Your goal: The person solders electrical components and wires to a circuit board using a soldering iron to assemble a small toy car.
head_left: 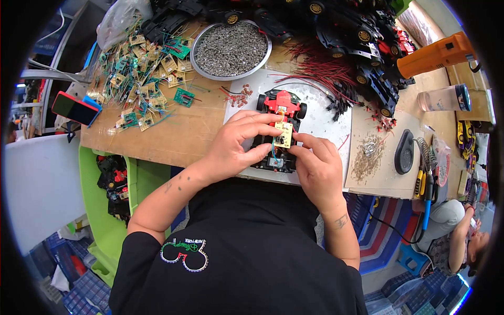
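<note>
Both hands pinch 1 small yellowish rectangular circuit board (284, 134) over a black-and-red plastic toy car chassis (278, 123) on the tabletop's (178, 136) white sheet (325, 118). Left hand (239, 144) curls around the chassis side; right hand (315, 165) fingertips grip the board edge. The chassis's lower half is hidden.

The toy car (278, 131) is black with a red front part, and its small circuit board (284, 134) is pale yellow with a blue wire. The desk (173, 134) is brown, the mat (325, 118) white, the screw bowl (231, 50) silver-grey, the tool (436, 55) orange, the phone (75, 108) red and blue.
</note>
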`<state>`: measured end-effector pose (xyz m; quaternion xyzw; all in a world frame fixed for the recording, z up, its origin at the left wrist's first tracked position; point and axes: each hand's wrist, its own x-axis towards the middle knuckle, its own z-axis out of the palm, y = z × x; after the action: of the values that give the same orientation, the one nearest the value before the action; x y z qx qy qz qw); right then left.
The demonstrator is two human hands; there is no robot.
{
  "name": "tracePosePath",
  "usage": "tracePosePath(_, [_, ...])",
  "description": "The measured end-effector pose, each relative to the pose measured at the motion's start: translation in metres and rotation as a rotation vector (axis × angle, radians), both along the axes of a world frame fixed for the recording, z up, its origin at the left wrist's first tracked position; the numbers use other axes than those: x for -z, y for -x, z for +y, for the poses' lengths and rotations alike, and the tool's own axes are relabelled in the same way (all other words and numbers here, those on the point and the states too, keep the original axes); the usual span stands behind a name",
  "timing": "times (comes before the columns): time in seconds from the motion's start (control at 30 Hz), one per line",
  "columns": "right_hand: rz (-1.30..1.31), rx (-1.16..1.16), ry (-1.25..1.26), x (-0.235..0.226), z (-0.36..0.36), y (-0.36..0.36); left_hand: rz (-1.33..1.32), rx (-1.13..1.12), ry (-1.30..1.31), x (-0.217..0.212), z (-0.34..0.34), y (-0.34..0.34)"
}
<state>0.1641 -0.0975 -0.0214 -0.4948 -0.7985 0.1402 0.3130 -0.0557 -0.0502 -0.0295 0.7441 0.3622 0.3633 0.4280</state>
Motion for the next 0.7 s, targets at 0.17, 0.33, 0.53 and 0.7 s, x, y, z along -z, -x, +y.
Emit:
tracePosePath(0.17, [0.007,0.009,0.004,0.001,-0.002,0.0,0.094,0.021,-0.069,-0.002,0.002,0.004])
tracePosePath(0.33, [-0.003,0.014,-0.007,0.001,-0.001,0.001,0.161,0.011,-0.109,-0.009,0.004,0.001])
tracePosePath(0.53, [-0.01,0.015,-0.006,0.0,-0.002,0.001,0.231,0.069,-0.111,-0.014,0.007,0.007])
tracePosePath(0.7, [0.088,0.088,0.028,0.0,-0.001,0.008,0.257,0.074,-0.123,-0.013,0.006,0.007])
